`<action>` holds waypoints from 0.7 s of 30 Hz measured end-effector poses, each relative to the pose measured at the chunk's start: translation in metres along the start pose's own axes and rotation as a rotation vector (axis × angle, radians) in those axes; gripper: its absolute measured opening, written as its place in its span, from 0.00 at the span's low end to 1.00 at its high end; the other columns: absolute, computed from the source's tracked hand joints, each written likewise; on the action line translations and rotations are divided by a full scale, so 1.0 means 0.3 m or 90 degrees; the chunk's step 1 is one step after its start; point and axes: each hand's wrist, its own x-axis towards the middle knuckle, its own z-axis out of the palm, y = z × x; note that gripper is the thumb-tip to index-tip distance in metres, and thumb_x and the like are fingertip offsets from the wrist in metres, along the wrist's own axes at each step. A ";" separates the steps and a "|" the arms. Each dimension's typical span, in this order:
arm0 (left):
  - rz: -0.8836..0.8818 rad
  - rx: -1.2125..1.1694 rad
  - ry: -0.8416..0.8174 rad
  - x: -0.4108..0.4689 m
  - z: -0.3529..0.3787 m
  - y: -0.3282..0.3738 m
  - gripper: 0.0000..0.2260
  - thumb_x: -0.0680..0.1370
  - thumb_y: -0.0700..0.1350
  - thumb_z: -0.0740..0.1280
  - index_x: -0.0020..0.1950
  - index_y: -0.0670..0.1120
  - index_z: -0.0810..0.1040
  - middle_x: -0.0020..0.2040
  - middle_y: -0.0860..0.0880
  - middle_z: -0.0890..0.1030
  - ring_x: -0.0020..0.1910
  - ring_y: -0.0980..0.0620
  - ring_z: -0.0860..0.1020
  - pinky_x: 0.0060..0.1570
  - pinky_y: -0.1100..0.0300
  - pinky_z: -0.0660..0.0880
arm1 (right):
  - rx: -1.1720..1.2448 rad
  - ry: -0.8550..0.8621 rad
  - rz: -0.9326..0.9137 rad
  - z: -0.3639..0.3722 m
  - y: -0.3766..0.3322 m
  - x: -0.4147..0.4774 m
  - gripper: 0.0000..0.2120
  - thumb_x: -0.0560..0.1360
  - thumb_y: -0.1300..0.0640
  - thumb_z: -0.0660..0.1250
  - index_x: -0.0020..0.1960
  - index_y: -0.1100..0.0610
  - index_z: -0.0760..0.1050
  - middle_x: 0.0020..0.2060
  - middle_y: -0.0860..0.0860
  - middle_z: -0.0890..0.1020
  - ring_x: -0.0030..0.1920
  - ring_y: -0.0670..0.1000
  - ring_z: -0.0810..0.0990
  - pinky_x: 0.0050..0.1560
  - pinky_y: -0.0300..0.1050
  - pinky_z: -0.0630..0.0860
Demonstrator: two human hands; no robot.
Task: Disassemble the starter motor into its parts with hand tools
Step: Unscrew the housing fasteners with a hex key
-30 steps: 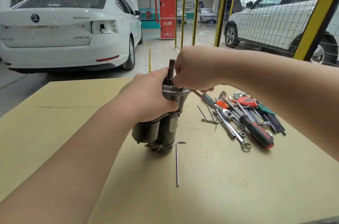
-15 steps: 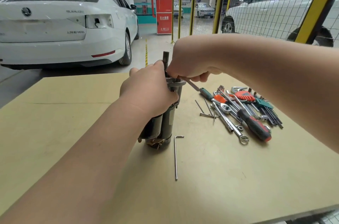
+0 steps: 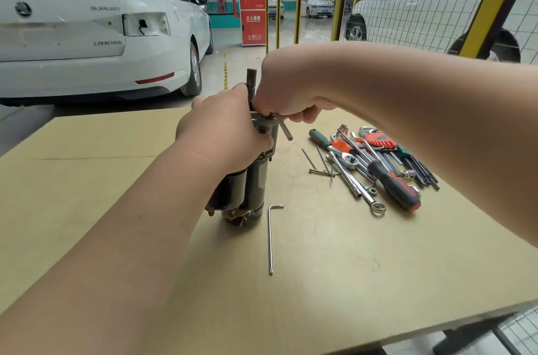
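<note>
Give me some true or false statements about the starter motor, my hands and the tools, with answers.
1. The starter motor stands on end on the table. True.
2. The left hand lies flat on the table. False: it grips the motor's upper body.
3. The right hand grips a small dark tool at the motor's top. True.
4. The long L-shaped key is in the right hand. False: it lies on the table beside the motor.
</note>
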 end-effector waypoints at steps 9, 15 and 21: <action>0.037 -0.025 -0.025 0.005 -0.010 -0.015 0.22 0.67 0.57 0.71 0.58 0.56 0.71 0.50 0.54 0.77 0.52 0.46 0.73 0.45 0.52 0.75 | -0.181 -0.003 -0.146 -0.025 0.028 -0.023 0.10 0.74 0.60 0.58 0.38 0.61 0.76 0.23 0.51 0.79 0.24 0.50 0.78 0.27 0.38 0.72; 0.117 -0.132 -0.102 0.002 -0.041 -0.059 0.11 0.64 0.53 0.70 0.43 0.61 0.71 0.38 0.64 0.78 0.41 0.65 0.76 0.30 0.69 0.66 | -0.283 0.044 -0.311 -0.037 0.048 -0.034 0.10 0.73 0.55 0.61 0.33 0.52 0.70 0.28 0.49 0.73 0.29 0.49 0.70 0.28 0.43 0.63; 0.164 -0.183 -0.134 0.003 -0.063 -0.084 0.16 0.62 0.54 0.72 0.47 0.63 0.73 0.42 0.70 0.77 0.41 0.71 0.74 0.30 0.77 0.66 | -0.253 0.069 -0.414 -0.028 0.071 -0.049 0.08 0.73 0.52 0.62 0.36 0.51 0.72 0.27 0.43 0.71 0.28 0.41 0.69 0.27 0.35 0.60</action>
